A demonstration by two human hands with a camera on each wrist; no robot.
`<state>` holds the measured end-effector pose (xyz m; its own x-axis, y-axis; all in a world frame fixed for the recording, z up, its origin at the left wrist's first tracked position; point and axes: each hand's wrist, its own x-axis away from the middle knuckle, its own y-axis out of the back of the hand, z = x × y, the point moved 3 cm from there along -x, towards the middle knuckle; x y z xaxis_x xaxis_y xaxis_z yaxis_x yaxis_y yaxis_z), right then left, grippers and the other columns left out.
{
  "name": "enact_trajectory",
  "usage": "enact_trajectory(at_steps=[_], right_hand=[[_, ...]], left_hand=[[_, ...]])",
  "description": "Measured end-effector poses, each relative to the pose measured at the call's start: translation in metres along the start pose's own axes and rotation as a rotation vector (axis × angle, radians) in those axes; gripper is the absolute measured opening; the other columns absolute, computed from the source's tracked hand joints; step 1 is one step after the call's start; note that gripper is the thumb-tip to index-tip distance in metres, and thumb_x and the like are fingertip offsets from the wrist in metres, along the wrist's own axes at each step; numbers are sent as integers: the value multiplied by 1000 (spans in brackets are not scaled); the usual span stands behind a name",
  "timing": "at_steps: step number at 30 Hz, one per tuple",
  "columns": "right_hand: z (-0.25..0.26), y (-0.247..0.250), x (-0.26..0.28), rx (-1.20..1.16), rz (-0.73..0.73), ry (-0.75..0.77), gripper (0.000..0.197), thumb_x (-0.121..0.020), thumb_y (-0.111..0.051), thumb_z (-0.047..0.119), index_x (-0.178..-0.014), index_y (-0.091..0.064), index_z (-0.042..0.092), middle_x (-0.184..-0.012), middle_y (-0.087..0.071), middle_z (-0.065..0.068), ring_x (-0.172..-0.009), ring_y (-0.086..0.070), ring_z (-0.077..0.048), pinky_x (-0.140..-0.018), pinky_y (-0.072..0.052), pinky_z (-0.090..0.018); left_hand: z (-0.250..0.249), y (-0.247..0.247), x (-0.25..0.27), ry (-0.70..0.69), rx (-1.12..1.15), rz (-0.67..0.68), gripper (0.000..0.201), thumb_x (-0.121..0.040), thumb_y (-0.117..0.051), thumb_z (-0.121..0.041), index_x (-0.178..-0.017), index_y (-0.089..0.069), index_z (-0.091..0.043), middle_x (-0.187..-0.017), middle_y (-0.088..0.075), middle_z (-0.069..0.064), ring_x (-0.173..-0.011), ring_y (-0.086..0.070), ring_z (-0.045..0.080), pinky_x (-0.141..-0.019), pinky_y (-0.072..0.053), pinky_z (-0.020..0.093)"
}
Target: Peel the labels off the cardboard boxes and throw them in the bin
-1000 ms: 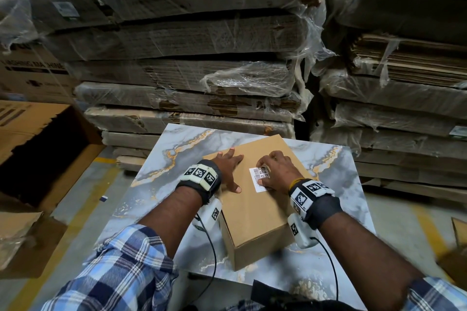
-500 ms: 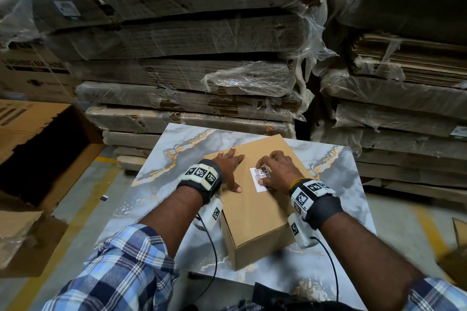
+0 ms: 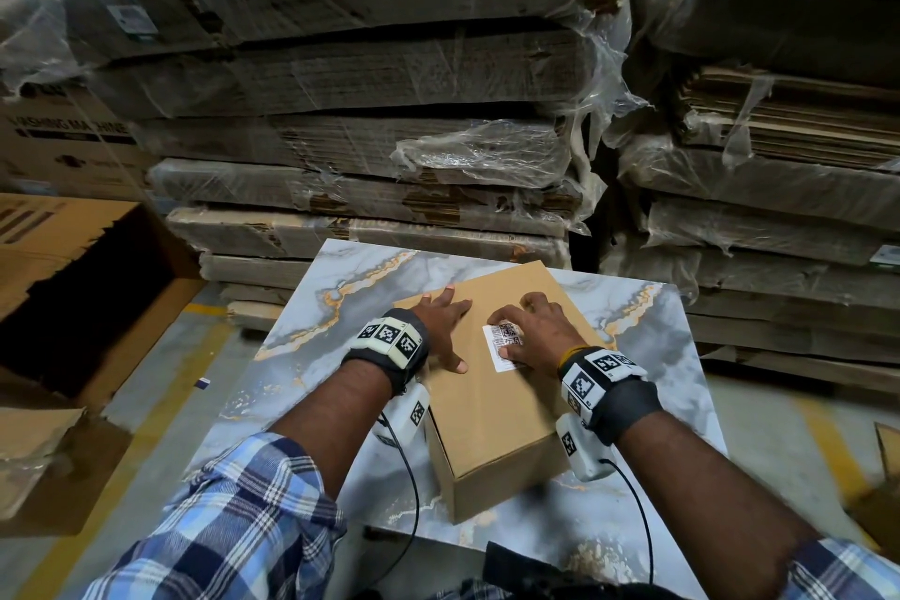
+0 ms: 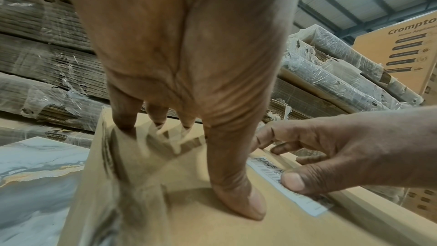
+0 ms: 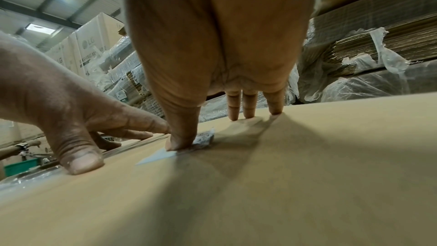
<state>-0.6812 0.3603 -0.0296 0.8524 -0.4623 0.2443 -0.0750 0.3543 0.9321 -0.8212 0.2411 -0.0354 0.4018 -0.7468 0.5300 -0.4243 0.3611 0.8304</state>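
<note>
Meanwhile the left hand lay flat, fingers straight, on the cardboard box; the right hand pressed its thumb and arched fingertips on the barcode label.

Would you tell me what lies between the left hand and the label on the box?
Only bare cardboard of the box separates the left hand from the label, as the head view shows.

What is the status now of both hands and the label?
Left hand flat, pressing cardboard box. Right hand fingertips and thumb on barcode label, far corner lifting. Nothing in the way.
</note>
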Motion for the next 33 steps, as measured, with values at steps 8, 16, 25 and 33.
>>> enact_trajectory(at_steps=[8,16,25,33], right_hand=[[1,0,0,-8,-3,-1,45,-89,-70,37,-130,-52,40,-150,-29,-9,-133,-34,-33,-110,-34,-41],[1,1,0,-23,-2,-7,43,-88,-71,36,-128,-53,39,-150,-29,-9,-133,-34,-33,-111,-34,-43],[-1,0,-1,-53,-14,-14,48,-86,-75,34,-129,-53,33,-150,-30,-8,-133,-35,-32,-112,-34,-43],[-2,0,-2,-64,-22,-25,54,-85,-76,33,-133,-51,30,-151,-29,-7,-134,-35,-30,-112,-34,-42]], left_hand=[[3,-2,-5,-4,-6,6,118,-74,-82,-46,-158,0,-33,-165,15,-2,-152,4,35,-116,-22,63],[3,-2,-5,-3,-12,7,117,-74,-82,-47,-158,0,-34,-165,15,-3,-152,4,35,-115,-23,64],[3,-2,-5,-5,-14,9,117,-75,-82,-47,-158,0,-33,-165,15,-2,-152,4,35,-115,-22,64],[2,-2,-5,-5,-13,7,116,-75,-82,-46,-158,0,-33,-165,16,-2,-152,4,36,-115,-22,64]])
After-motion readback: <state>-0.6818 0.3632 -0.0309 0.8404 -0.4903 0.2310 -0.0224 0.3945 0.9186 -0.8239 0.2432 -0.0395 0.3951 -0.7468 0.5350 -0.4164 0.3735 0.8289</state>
